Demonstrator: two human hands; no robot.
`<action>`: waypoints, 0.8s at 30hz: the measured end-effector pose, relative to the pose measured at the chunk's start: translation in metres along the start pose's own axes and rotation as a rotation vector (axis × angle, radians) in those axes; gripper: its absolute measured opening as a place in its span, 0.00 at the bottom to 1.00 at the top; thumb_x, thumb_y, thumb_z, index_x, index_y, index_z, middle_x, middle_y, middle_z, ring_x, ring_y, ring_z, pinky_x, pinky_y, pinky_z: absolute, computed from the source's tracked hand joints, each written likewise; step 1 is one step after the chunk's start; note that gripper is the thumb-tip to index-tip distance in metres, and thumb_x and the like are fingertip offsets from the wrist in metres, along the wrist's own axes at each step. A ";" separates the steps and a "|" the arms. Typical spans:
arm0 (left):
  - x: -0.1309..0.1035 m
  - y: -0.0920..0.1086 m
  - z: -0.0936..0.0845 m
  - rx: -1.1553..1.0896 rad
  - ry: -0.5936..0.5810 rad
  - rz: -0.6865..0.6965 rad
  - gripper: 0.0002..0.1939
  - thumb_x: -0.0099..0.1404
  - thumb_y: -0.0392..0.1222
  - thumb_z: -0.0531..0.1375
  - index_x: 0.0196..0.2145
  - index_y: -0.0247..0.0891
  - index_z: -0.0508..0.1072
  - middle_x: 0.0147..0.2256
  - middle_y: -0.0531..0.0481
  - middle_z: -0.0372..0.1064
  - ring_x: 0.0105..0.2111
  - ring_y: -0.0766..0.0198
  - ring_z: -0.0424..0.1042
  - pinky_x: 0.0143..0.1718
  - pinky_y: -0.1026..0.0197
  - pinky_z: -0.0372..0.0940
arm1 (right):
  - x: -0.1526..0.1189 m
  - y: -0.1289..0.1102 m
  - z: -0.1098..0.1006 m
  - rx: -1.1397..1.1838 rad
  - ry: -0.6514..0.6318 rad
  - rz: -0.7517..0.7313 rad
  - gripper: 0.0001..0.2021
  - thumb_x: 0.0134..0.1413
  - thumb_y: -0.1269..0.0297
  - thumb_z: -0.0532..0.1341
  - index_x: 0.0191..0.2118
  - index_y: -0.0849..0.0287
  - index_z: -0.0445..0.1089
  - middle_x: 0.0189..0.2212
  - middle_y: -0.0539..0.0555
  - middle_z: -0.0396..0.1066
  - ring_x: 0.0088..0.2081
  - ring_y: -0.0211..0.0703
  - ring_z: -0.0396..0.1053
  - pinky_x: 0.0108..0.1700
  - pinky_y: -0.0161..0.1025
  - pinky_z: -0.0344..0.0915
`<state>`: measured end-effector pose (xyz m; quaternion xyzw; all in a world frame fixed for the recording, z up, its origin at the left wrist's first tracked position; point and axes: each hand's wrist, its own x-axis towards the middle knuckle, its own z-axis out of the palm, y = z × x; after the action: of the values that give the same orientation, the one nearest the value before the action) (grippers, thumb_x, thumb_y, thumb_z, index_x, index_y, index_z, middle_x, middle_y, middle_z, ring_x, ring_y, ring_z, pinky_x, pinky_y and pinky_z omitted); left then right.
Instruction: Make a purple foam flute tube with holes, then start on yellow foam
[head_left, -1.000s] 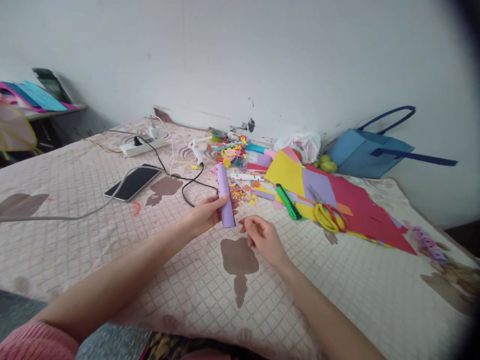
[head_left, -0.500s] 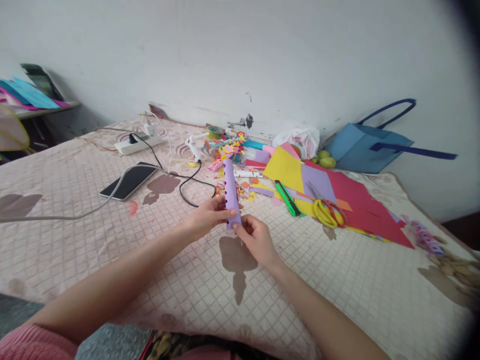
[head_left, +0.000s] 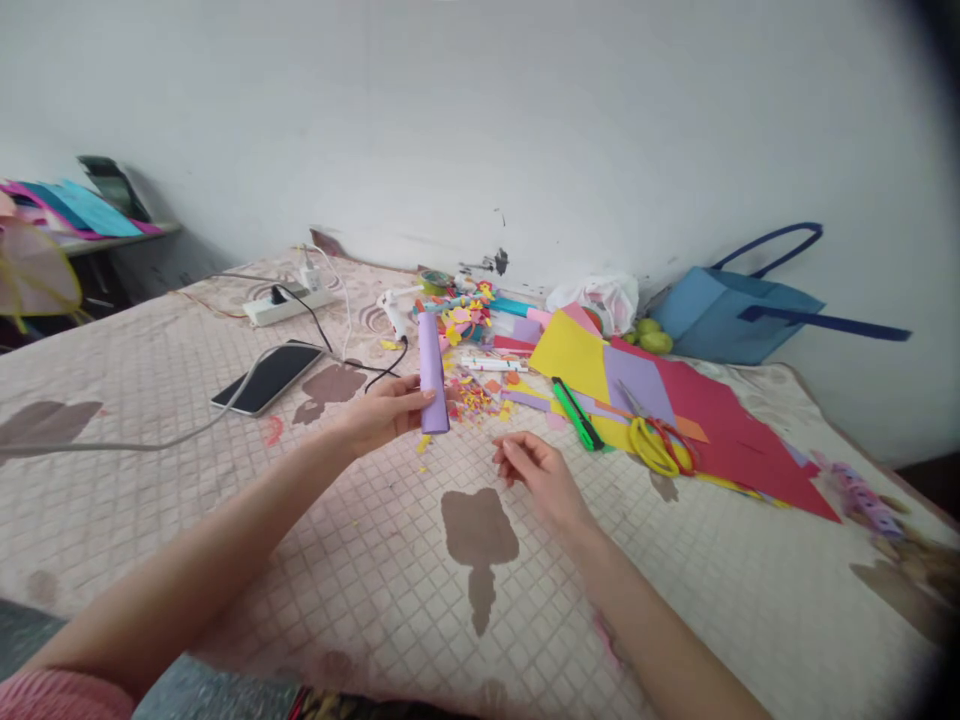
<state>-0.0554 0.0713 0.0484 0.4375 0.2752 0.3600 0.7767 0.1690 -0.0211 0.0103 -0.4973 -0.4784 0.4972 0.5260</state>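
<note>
- Cutter [head_left: 577, 413]: green, lying aslant on the cloth [head_left: 337, 560]; the places below are told from it.
- Left hand [head_left: 386, 412]: left of the cutter, clamped on the lower part of the tube [head_left: 432, 365], thumb across the front and fingers wrapping behind.
- Tube: purple, left of the cutter and well apart from it, held nearly upright with its top tipped slightly left.
- Right hand [head_left: 538, 474]: on the near side of the cutter and a little left, fingers curled in loosely, apart from the tube and from the left hand; I cannot tell whether anything small is pinched in it.
- Scraps [head_left: 476, 400]: a colourful scatter left of the cutter, between it and the tube.
- White stick [head_left: 493, 365]: beyond the cutter, to its left.
- Scissors [head_left: 651, 448]: right of the cutter and slightly nearer, with yellow and red loops; one pair or two, I cannot tell.
- Yellow sheet [head_left: 571, 352]: just beyond the cutter.
- Red sheet [head_left: 739, 430]: right of the cutter, past the scissors.
- Glue gun [head_left: 393, 315]: far left of the cutter and beyond it.
- Tablet [head_left: 274, 378]: well left of the cutter, a grey cable crossing it.
- Blue bag [head_left: 739, 312]: beyond the cutter, to the right, against the wall.
</note>
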 end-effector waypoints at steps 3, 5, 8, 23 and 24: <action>-0.002 0.007 -0.020 -0.037 -0.099 -0.045 0.17 0.63 0.34 0.61 0.50 0.32 0.68 0.51 0.38 0.69 0.43 0.61 0.73 0.45 0.60 0.66 | 0.004 0.000 -0.005 -0.271 0.039 -0.094 0.15 0.51 0.51 0.62 0.28 0.59 0.68 0.21 0.48 0.66 0.21 0.35 0.60 0.25 0.34 0.58; -0.003 0.010 -0.033 -0.054 -0.139 -0.058 0.18 0.62 0.33 0.61 0.50 0.32 0.68 0.52 0.38 0.68 0.43 0.61 0.73 0.47 0.59 0.65 | 0.009 0.001 -0.007 -0.456 0.088 -0.145 0.17 0.56 0.51 0.57 0.25 0.59 0.67 0.16 0.46 0.61 0.19 0.35 0.58 0.23 0.35 0.55; -0.003 0.012 -0.049 -0.050 -0.154 -0.051 0.20 0.62 0.34 0.62 0.51 0.34 0.68 0.53 0.39 0.67 0.44 0.61 0.73 0.46 0.59 0.65 | 0.023 0.000 -0.004 -0.636 0.089 -0.260 0.18 0.59 0.54 0.54 0.24 0.59 0.68 0.18 0.49 0.64 0.22 0.38 0.62 0.26 0.37 0.59; -0.012 0.030 -0.107 -0.094 0.206 0.031 0.15 0.62 0.35 0.62 0.48 0.33 0.70 0.50 0.39 0.69 0.41 0.63 0.73 0.41 0.63 0.68 | 0.219 0.001 0.083 -0.808 0.010 -0.466 0.14 0.51 0.62 0.60 0.42 0.63 0.69 0.40 0.61 0.73 0.40 0.47 0.71 0.43 0.43 0.67; -0.013 0.031 -0.109 -0.095 0.211 0.024 0.16 0.62 0.35 0.62 0.48 0.33 0.70 0.50 0.40 0.69 0.40 0.63 0.73 0.40 0.63 0.68 | 0.233 0.002 0.092 -0.837 0.012 -0.461 0.15 0.50 0.61 0.61 0.42 0.63 0.69 0.40 0.61 0.73 0.41 0.48 0.71 0.44 0.44 0.66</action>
<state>-0.1540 0.1242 0.0263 0.3629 0.3328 0.4258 0.7591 0.0884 0.2164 0.0147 -0.5502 -0.7322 0.1293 0.3801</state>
